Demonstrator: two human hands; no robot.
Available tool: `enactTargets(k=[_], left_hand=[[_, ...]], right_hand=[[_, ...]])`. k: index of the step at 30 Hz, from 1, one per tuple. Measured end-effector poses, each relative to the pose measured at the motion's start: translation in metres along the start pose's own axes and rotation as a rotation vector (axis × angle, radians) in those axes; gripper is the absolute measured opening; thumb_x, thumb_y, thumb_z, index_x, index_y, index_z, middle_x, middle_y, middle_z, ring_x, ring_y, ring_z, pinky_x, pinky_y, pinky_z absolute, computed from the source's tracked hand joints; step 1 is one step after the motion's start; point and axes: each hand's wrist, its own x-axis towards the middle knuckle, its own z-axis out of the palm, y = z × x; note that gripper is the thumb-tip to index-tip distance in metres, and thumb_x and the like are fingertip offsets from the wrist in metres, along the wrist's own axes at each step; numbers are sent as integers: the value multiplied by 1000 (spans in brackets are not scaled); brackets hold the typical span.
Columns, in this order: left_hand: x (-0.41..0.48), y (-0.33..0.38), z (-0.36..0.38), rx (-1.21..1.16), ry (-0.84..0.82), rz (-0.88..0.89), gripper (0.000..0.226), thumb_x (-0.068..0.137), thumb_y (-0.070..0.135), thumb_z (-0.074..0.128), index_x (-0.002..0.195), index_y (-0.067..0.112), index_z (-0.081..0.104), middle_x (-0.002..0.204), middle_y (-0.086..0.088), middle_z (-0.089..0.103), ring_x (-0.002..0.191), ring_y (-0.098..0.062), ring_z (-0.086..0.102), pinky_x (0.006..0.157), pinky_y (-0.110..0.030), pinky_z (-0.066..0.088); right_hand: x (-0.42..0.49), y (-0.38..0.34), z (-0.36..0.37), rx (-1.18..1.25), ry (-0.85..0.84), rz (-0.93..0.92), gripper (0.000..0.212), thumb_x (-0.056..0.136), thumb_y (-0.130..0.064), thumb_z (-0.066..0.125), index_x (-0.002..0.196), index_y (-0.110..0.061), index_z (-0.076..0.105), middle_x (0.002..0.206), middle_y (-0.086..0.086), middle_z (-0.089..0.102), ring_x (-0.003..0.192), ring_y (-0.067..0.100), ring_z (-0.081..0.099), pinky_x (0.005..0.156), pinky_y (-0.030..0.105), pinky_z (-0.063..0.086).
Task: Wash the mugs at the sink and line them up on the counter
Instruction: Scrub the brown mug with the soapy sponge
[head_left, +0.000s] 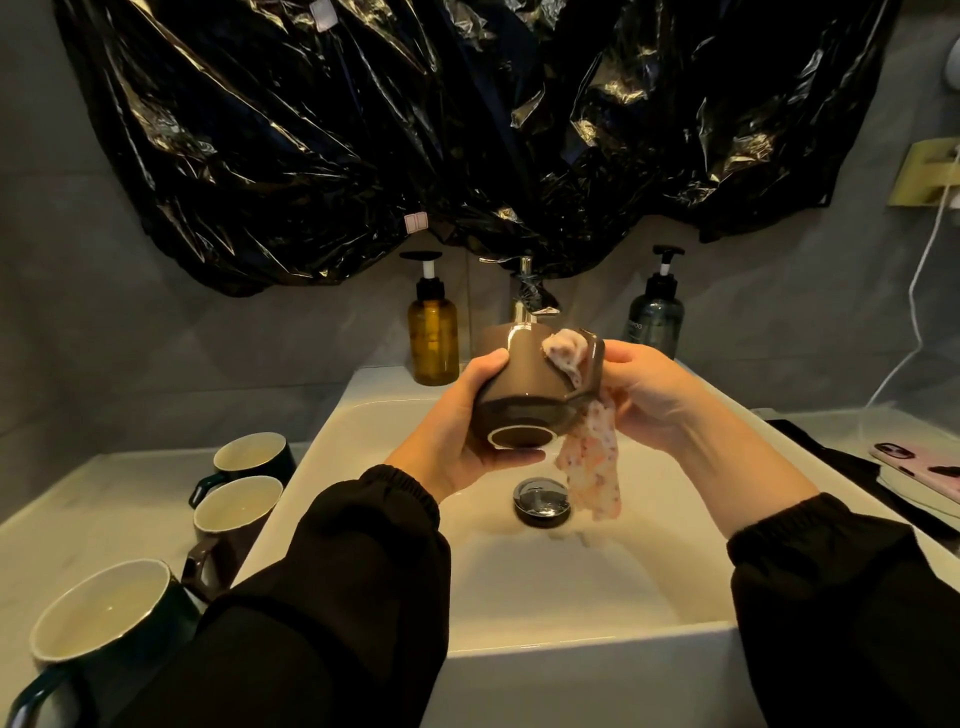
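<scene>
Over the white sink (571, 639) my left hand (457, 421) grips a brown mug (524, 387), tipped with its base toward me and its handle to the right. My right hand (649, 395) holds a pink speckled cloth (592, 462) against the handle; one end is threaded through the handle and the rest hangs down. On the counter (98, 499) left of the sink stand three mugs, open side up: a dark green one (249, 457) farthest, a brown one (234, 519) in the middle, a large dark green one (104, 629) nearest.
The chrome tap (524, 291) stands behind the mug, with an amber pump bottle (432, 332) to its left and a dark pump bottle (655, 317) to its right. A chrome drain plug (541, 496) sits in the basin. A phone (919, 465) lies on the right counter. Black plastic covers the wall.
</scene>
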Motion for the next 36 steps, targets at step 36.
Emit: enactTargets(k=[36], left_hand=[[8,3,-7,-437,49,7,62,78,54,64,122,10,58,117,-19,64,108,-34,59,90,-48,49]], right_hand=[[-10,27,29,-929,249,-968,24,78,11,62,85,-11,70,92,6,65,87,14,61,75,21,50]])
